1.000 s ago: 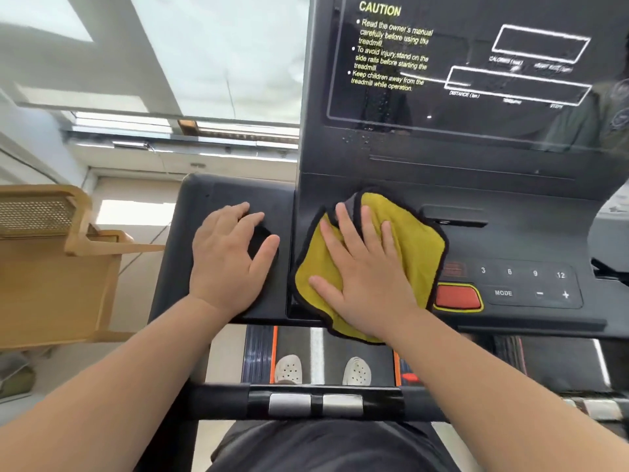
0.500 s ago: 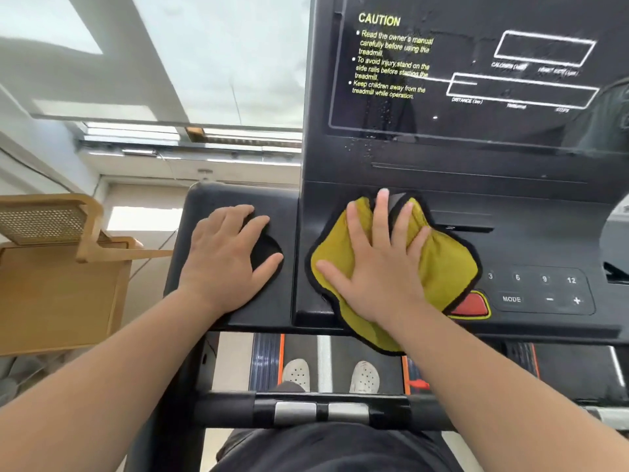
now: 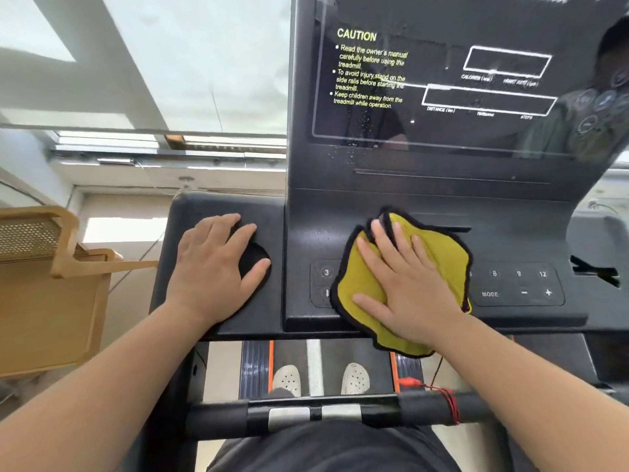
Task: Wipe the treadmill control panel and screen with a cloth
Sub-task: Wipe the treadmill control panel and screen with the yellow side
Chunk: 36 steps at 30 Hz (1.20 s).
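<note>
Hands: two, both bare, both flat on the treadmill console.
Right hand (image 3: 406, 287): palm down on the cloth, fingers (image 3: 384, 245) spread apart and pressing, not clamped on anything.
Left hand (image 3: 218, 267): flat on the left wing of the console, fingers (image 3: 221, 226) slightly apart, partly over one round recess (image 3: 253, 264).
Cloth (image 3: 446, 257): one, yellow with a black edge, spread under the right hand on the control panel (image 3: 510, 233), its lower corner hanging past the panel's front edge.
Buttons: seven legible; "3" (image 3: 326, 272) just left of the right fingers, then "6", "9", "12", "MODE" (image 3: 490, 294), minus and plus to the right of the cloth.
Screen (image 3: 442, 80): one, dark, above the right fingers, with yellow CAUTION text, two white outlined boxes and small droplets on the glass.
Handlebar (image 3: 306, 417): one, below both wrists, with two silver pads.
Shoes (image 3: 287, 379): two, white, on the belt.
Wooden furniture (image 3: 51, 301): one piece, well left of the left hand.
</note>
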### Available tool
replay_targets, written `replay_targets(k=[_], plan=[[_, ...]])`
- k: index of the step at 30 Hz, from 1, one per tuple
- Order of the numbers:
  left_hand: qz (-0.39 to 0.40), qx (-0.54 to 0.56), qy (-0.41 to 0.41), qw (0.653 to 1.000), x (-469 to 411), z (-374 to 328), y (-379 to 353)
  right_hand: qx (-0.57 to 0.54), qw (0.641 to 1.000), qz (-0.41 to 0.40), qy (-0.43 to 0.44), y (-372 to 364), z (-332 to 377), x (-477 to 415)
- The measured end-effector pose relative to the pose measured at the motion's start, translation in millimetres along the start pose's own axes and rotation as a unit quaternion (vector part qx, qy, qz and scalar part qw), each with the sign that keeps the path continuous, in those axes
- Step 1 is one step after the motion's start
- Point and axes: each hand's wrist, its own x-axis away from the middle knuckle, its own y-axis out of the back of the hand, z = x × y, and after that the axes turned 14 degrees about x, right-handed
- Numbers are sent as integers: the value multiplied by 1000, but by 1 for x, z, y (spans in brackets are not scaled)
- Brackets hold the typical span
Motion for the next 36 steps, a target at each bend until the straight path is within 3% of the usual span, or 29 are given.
replay_targets(k=[4, 8, 12, 16, 20, 22, 24, 27, 31, 36], plan=[[-3, -1, 2, 1000, 0, -1, -1, -43, 993, -2, -108, 20, 53, -37], [-6, 3, 2, 1000, -1, 0, -2, -47, 999, -8, -3, 34, 94, -38], [-6, 1, -1, 1000, -1, 1, -2, 5, 992, -49, 119, 13, 75, -7], [3, -2, 1, 1000, -2, 0, 0, -16, 1000, -19, 17, 10, 23, -15], [6, 1, 4, 1000, -1, 0, 1, -40, 997, -8, -64, 21, 53, -36], [5, 5, 4, 1000, -1, 1, 1, -41, 998, -3, -49, 32, 79, -45], [9, 6, 5, 1000, -1, 1, 2, -36, 999, -3, 25, 35, 92, -43], [15, 8, 4, 1000, 0, 0, 4, -6, 994, -41, 100, 16, 74, -15], [23, 9, 12, 1000, 0, 0, 5, 21, 999, -16, 45, 1, 34, 7], [19, 22, 20, 999, 0, -2, 8, -4, 999, -35, 37, 19, 37, -43]])
